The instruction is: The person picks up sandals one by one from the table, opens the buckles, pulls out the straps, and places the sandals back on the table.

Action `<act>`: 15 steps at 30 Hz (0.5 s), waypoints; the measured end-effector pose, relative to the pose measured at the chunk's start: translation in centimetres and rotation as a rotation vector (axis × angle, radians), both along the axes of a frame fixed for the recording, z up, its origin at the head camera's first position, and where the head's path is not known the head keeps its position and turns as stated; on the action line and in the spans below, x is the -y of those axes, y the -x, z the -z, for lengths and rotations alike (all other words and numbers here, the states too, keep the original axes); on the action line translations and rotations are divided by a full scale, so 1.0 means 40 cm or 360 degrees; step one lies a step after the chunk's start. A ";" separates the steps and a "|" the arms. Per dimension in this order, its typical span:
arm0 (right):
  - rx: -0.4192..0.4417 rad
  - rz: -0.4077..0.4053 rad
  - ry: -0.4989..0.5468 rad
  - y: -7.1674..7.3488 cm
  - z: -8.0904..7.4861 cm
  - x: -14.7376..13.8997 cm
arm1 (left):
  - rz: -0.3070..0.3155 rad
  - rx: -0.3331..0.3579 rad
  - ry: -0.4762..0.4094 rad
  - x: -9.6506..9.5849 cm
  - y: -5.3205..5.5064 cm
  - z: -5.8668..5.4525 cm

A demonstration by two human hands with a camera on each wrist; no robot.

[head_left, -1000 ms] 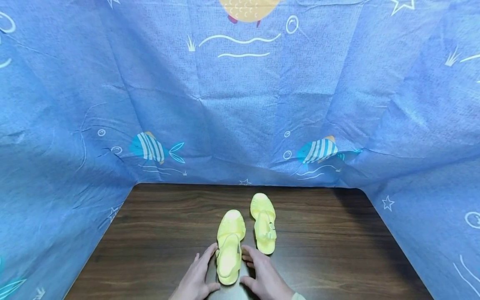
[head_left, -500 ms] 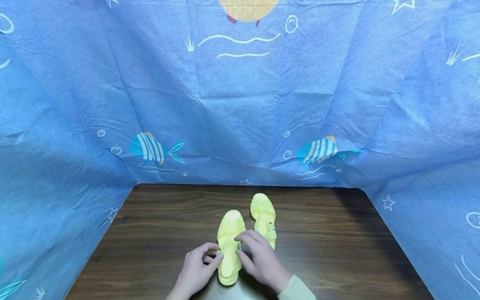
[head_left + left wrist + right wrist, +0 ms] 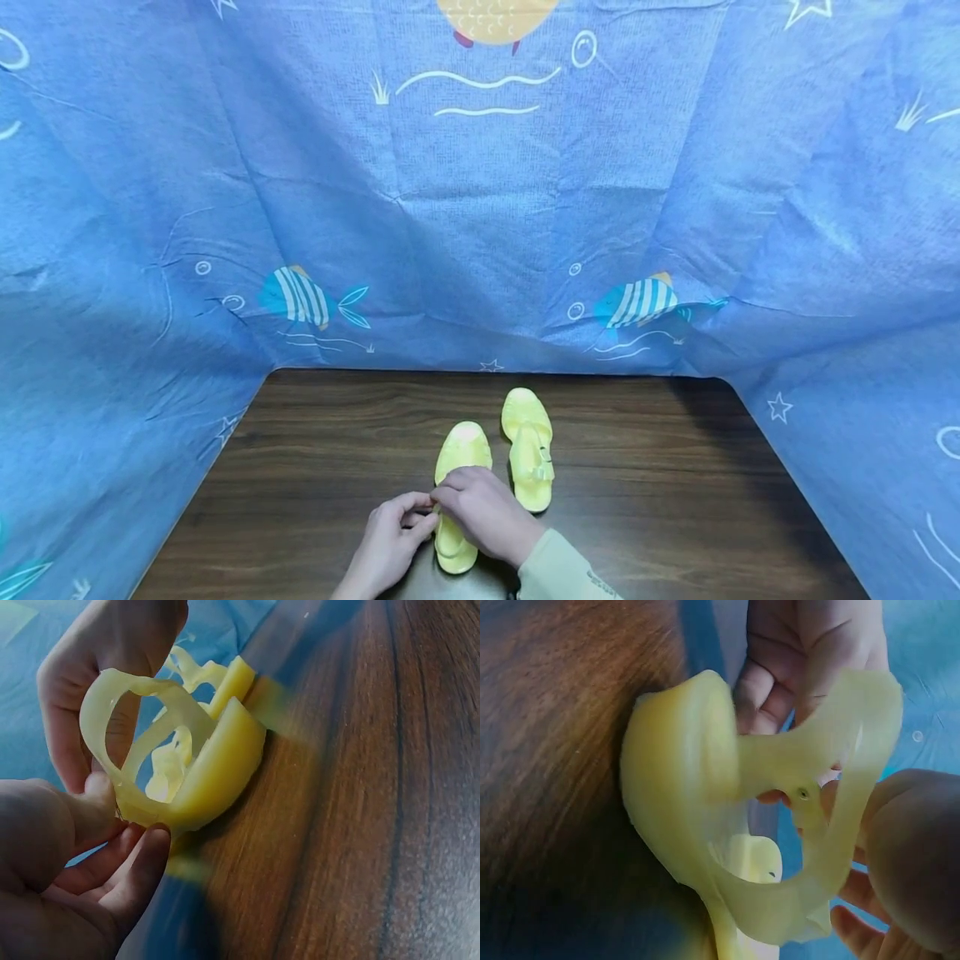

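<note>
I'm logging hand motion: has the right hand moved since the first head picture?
Yes, leftward and slightly forward: the right hand was right of the near sandal, which stays put on the table, and now reaches across it.

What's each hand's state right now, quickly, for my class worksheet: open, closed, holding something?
Left hand: holding, pinching the strap of the nearer yellow sandal.
Right hand: over that sandal, by the strap; open or gripping cannot be told.
</note>
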State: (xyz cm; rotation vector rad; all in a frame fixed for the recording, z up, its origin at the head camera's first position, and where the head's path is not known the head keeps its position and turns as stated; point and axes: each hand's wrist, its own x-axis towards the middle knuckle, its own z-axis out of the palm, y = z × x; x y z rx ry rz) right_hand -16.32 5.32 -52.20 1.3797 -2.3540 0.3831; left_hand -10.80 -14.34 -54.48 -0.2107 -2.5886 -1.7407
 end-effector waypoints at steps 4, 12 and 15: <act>-0.0041 0.0047 -0.0085 0.000 -0.002 0.003 | 0.0009 -0.0011 0.0007 0.005 -0.003 0.005; 0.0117 0.0070 -0.0121 0.005 -0.010 0.000 | -0.0020 -0.0006 0.0015 0.008 -0.001 0.014; 0.0231 0.0097 -0.0130 0.005 -0.017 0.001 | -0.0026 0.0009 0.0029 0.007 0.002 0.014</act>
